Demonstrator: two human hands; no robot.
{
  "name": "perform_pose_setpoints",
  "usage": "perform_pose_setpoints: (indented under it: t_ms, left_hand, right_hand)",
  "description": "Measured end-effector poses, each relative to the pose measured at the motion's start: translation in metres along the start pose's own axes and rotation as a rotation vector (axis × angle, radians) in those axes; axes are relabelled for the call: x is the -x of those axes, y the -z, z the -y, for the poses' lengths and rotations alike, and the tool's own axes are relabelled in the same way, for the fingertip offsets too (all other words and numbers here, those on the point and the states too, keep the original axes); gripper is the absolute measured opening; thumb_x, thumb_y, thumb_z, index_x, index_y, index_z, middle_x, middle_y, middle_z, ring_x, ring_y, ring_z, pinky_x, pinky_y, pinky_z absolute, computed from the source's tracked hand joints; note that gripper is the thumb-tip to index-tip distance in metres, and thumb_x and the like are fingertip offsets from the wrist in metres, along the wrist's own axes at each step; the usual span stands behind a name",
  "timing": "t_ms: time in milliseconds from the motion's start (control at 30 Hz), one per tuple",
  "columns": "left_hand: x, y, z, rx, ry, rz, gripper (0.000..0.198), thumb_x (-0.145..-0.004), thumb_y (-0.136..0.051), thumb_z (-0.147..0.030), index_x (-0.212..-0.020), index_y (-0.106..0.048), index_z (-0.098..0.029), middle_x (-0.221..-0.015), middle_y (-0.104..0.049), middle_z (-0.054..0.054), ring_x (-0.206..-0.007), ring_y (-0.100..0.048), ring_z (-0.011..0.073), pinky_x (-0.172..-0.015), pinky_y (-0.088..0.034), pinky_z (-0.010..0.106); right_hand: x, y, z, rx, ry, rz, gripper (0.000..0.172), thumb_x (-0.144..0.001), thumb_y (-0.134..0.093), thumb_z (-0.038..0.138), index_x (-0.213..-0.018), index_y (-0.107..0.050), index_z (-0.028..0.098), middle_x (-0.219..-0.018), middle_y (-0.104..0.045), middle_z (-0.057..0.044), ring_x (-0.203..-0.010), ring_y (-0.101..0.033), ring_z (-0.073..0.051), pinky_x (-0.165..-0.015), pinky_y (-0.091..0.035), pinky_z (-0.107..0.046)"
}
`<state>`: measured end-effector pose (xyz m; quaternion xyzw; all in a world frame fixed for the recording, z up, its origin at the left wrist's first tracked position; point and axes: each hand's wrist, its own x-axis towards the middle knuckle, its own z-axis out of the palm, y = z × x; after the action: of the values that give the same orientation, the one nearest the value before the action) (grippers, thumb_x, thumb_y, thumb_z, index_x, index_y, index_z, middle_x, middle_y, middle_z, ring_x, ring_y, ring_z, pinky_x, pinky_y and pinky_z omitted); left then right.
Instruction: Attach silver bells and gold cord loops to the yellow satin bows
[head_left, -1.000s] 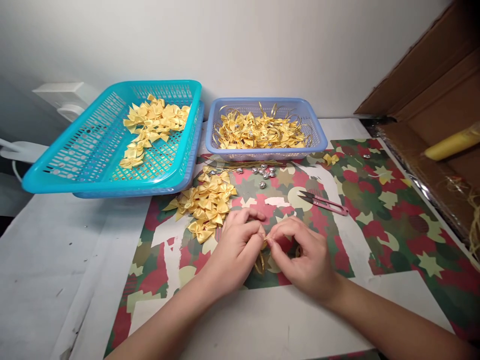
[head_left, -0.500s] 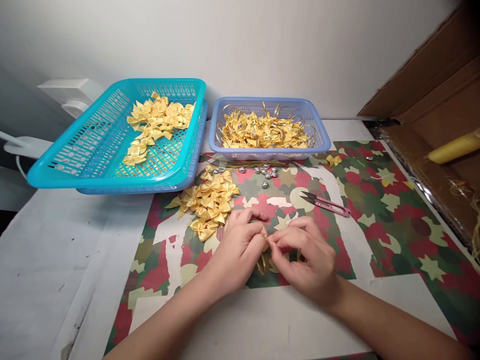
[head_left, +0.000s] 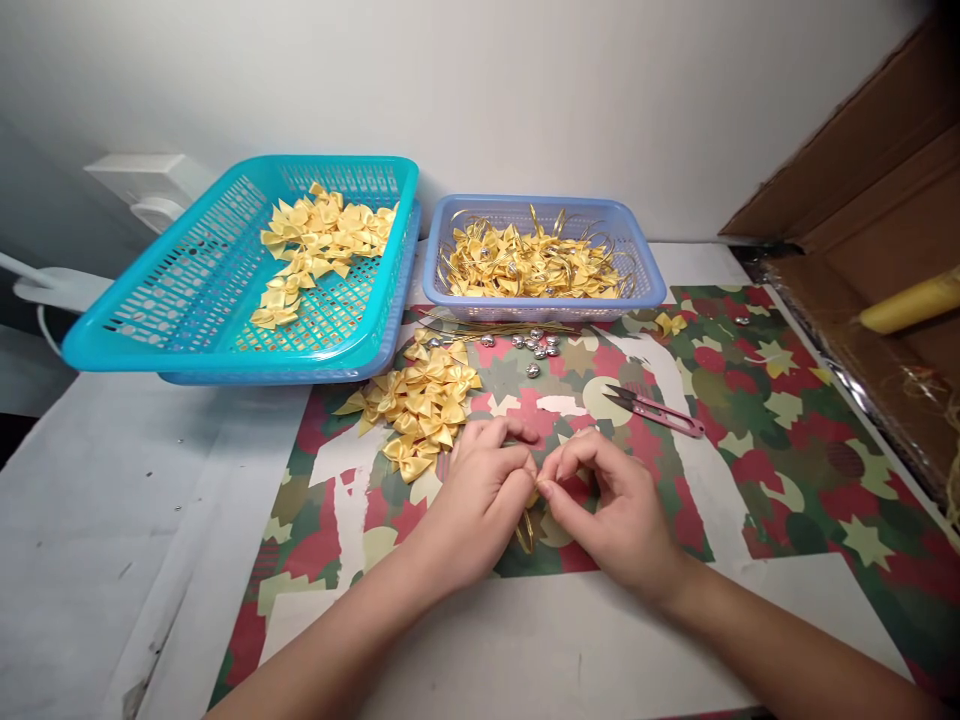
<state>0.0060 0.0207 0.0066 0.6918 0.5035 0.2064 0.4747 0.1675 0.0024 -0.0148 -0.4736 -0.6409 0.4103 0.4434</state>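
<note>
My left hand (head_left: 487, 490) is closed in a pinch over a yellow ribbon bow (head_left: 534, 497), mostly hidden behind the fingers. Below the fingers hangs a loop of gold cord (head_left: 527, 535). Thumb and forefinger of my right hand (head_left: 604, 495) press together at the same spot, touching my left fingertips; they seem to pinch the cord's end, too small to see clearly. Just beyond my left hand lies a heap of yellow bows (head_left: 431, 400). Several silver jingle bells (head_left: 534, 345) rest further back, and pink-handled thread snips (head_left: 656, 410) lie beyond my right hand.
A turquoise basket (head_left: 97, 335) of bows sits at the back left, stacked on a blue one. A periwinkle basket (head_left: 544, 312) holds bows with gold cords and bells. Loose gold cords (head_left: 495, 328) lie before it. A cardboard box (head_left: 847, 150) stands at the right.
My right fingers have drawn closer together at the pinch, with the other fingers curling in. My left hand keeps its hold. The view has shifted slightly.
</note>
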Motion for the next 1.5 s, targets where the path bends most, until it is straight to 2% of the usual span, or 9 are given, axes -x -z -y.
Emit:
perform_pose_setpoints:
  t_ms: [100,200,467,733,833,933,1033,1300,1500]
  left_hand:
    - [-0.0007,0.0002,0.0005,-0.004,-0.001,0.008,0.030,-0.089,-0.035,-0.019,-0.063,-0.050,-0.020,-0.112,-0.057,0.003,-0.117,-0.043,0.0241,-0.098,-0.036,0.040]
    - [-0.0017,0.0002,0.0016,-0.002,-0.006,0.009,0.030,-0.089,-0.035,-0.020,-0.064,-0.051,-0.020,-0.113,-0.057,0.003,-0.117,-0.043,0.0237,-0.098,-0.036,0.040]
    - [-0.0026,0.0025,0.0010,0.008,-0.007,0.017,0.030,-0.090,-0.036,-0.021,-0.064,-0.051,-0.020,-0.116,-0.057,0.003,-0.117,-0.044,0.0236,-0.099,-0.037,0.039]
    - [-0.0025,0.0037,0.0002,0.035,0.008,0.044,0.029,-0.089,-0.035,-0.022,-0.064,-0.050,-0.020,-0.120,-0.055,0.003,-0.117,-0.044,0.0241,-0.099,-0.036,0.040]
    - [-0.0026,0.0040,-0.0001,0.063,0.019,0.046,0.028,-0.088,-0.034,-0.021,-0.063,-0.047,-0.020,-0.119,-0.056,0.003,-0.117,-0.044,0.0242,-0.099,-0.035,0.041]
    - [-0.0026,0.0045,-0.0005,0.098,0.030,0.039,0.028,-0.087,-0.033,-0.021,-0.062,-0.046,-0.020,-0.118,-0.056,0.002,-0.117,-0.044,0.0237,-0.100,-0.035,0.041]
    - [-0.0025,0.0049,-0.0010,0.121,0.044,0.028,0.028,-0.087,-0.033,-0.021,-0.062,-0.046,-0.020,-0.117,-0.056,0.002,-0.118,-0.044,0.0234,-0.101,-0.035,0.040]
    - [-0.0017,0.0041,-0.0002,0.093,0.023,0.010,0.029,-0.088,-0.034,-0.021,-0.062,-0.048,-0.020,-0.116,-0.057,0.003,-0.117,-0.045,0.0235,-0.100,-0.036,0.040]
    - [0.0001,0.0021,0.0027,0.065,-0.010,-0.001,0.029,-0.091,-0.037,-0.020,-0.066,-0.052,-0.021,-0.115,-0.056,0.002,-0.120,-0.044,0.0221,-0.101,-0.035,0.038]
  right_hand:
    - [-0.0008,0.0013,0.0023,-0.160,-0.139,0.068,0.016,-0.085,-0.060,0.015,-0.077,-0.049,0.023,-0.075,-0.059,0.002,-0.068,-0.058,-0.012,-0.062,-0.050,-0.025]
    - [-0.0019,0.0021,0.0036,-0.229,-0.214,0.090,0.015,-0.085,-0.061,0.018,-0.077,-0.049,0.022,-0.074,-0.059,0.002,-0.067,-0.057,-0.012,-0.060,-0.050,-0.023]
    - [-0.0012,0.0021,0.0007,-0.155,-0.235,0.033,0.010,-0.083,-0.065,0.022,-0.076,-0.057,0.020,-0.074,-0.062,-0.001,-0.068,-0.059,-0.015,-0.059,-0.051,-0.025]
    - [-0.0024,0.0002,0.0001,-0.022,-0.127,0.007,0.009,-0.082,-0.065,0.019,-0.075,-0.061,0.021,-0.076,-0.063,-0.002,-0.069,-0.059,-0.015,-0.060,-0.049,-0.027]
    - [-0.0037,0.0010,0.0020,0.072,-0.004,0.000,0.011,-0.083,-0.064,0.014,-0.074,-0.060,0.021,-0.074,-0.063,-0.001,-0.070,-0.058,-0.015,-0.059,-0.047,-0.027]
    - [-0.0048,0.0013,0.0038,0.165,0.171,0.006,0.015,-0.084,-0.060,0.009,-0.076,-0.059,0.021,-0.072,-0.064,-0.001,-0.071,-0.057,-0.016,-0.064,-0.047,-0.029]
    - [-0.0052,0.0006,0.0042,0.203,0.257,0.002,0.016,-0.084,-0.058,0.006,-0.078,-0.058,0.021,-0.072,-0.064,0.000,-0.070,-0.057,-0.016,-0.067,-0.048,-0.031]
    - [-0.0054,0.0006,0.0058,0.186,0.227,0.004,0.011,-0.081,-0.064,0.011,-0.081,-0.059,0.021,-0.076,-0.066,-0.002,-0.073,-0.060,-0.018,-0.068,-0.049,-0.033]
    - [-0.0065,0.0032,0.0043,0.210,0.193,0.044,0.014,-0.086,-0.056,0.010,-0.076,-0.056,0.021,-0.071,-0.062,-0.001,-0.069,-0.056,-0.016,-0.066,-0.047,-0.032]
